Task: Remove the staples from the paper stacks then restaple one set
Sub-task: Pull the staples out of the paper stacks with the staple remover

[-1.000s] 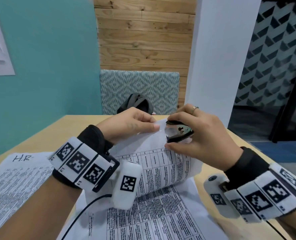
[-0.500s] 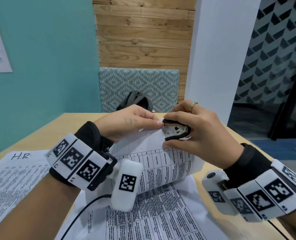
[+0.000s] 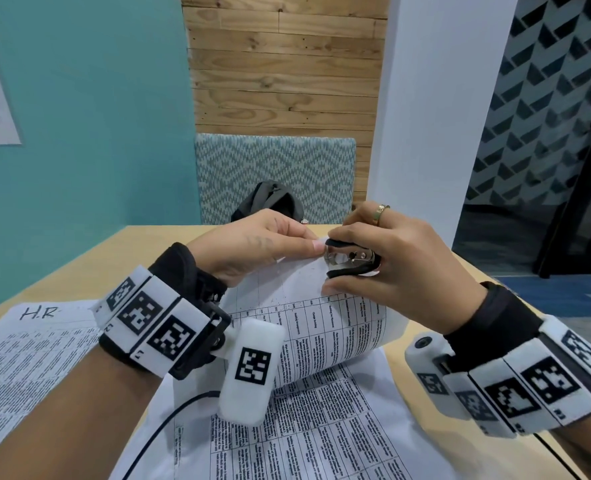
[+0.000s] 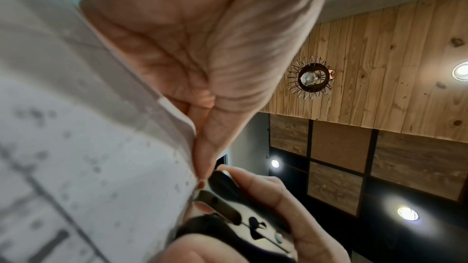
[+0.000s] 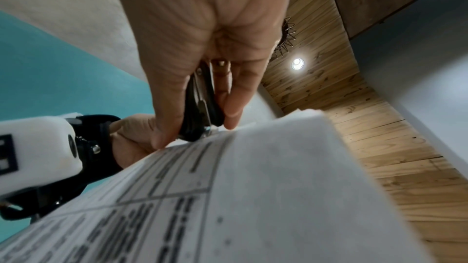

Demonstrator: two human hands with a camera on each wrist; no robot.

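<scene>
A stack of printed table sheets (image 3: 325,327) curls up off the table, its top corner lifted. My left hand (image 3: 252,247) pinches that corner between thumb and fingers, and the pinch shows close up in the left wrist view (image 4: 202,167). My right hand (image 3: 391,268) grips a black staple remover (image 3: 351,259) with metal claws, squeezed between thumb and forefinger, its claws at the paper's edge right beside my left fingertips. The remover (image 5: 200,107) also shows in the right wrist view, touching the paper (image 5: 253,187). The staple itself is hidden.
Another printed stack marked "H.R" (image 3: 27,344) lies flat at the left of the wooden table (image 3: 425,393). More sheets (image 3: 304,438) lie under the curled stack. A patterned chair (image 3: 276,168) with a dark bag (image 3: 269,199) stands behind the table. A black cable (image 3: 162,427) runs from my left wrist.
Both hands and the paper corner have risen slightly. The remover's claws have closed in against the paper edge, right beside my left fingertips.
</scene>
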